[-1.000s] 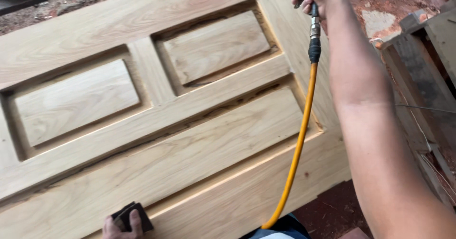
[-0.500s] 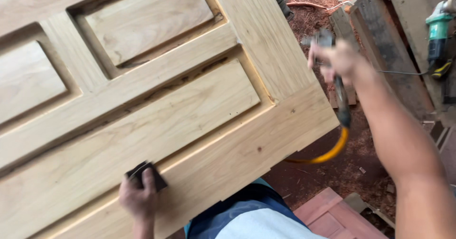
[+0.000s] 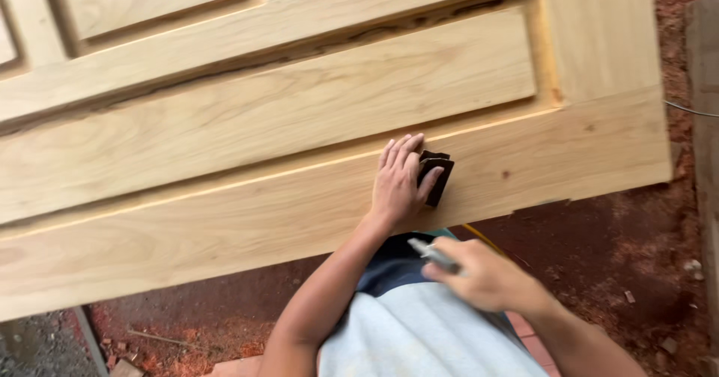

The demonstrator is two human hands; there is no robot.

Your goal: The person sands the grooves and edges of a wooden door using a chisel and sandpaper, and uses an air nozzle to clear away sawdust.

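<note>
1. Sandpaper (image 3: 437, 176), a small dark folded piece, lay flat on the bottom rail of the wooden door (image 3: 314, 197), near the door's lower edge and toward its right end.

2. The left hand (image 3: 399, 182) rested on that same rail, palm down with the fingers stretched out and close together, pressing the sandpaper against the wood; the dark piece showed just past the thumb side of the hand, touching it.

3. The rail's long axis ran side to side along the door, slightly tilted upward to the right, and the grain followed that line. The hand pointed across the rail, fingertips aimed toward the large recessed panel (image 3: 284, 107) above it, so the free length of rail stretched away to either side of the hand rather than ahead of it.

4. The right hand (image 3: 479, 276) was off the door altogether, below its lower edge and close to the person's body, curled shut around a slim grey tool (image 3: 433, 252). Only the tip of the tool showed, so it may have been an air nozzle, though the view did not settle that.

5. Of the two hands, the left was plainly the nearer to the sandpaper, being on top of it, while the right was well apart from the door's surface.

6. Beneath the door's lower edge lay reddish, dusty ground (image 3: 599, 242) with scattered chips.
</note>
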